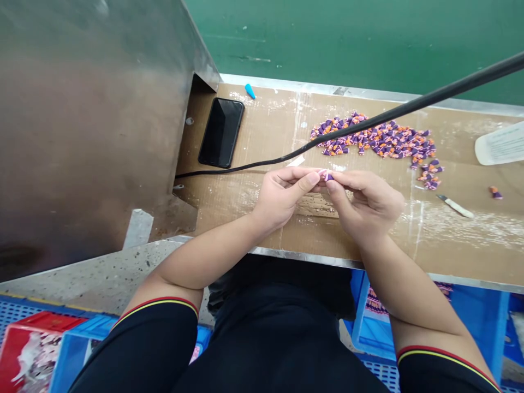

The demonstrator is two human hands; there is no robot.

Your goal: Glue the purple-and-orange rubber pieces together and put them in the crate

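Observation:
A small purple and pink piece [328,176] is pinched between my two hands above the cardboard-covered table [270,123]. My left hand [284,194] grips its left side between thumb and fingers. On its right side, the thumb and index finger of my right hand [362,202] close on it. Behind my hands lies a heap of small purple, orange and pink figures [385,139]. One single figure [495,192] lies apart at the right, and a small white-handled knife [456,207] rests between it and my right hand.
A black cable [278,160] crosses over the table behind my hands. A phone [221,132] and a blue cap [250,91] lie at the back left, beside a large metal housing [102,125]. At the right edge is a white bottle [499,144]. Blue crates [478,322] stand below.

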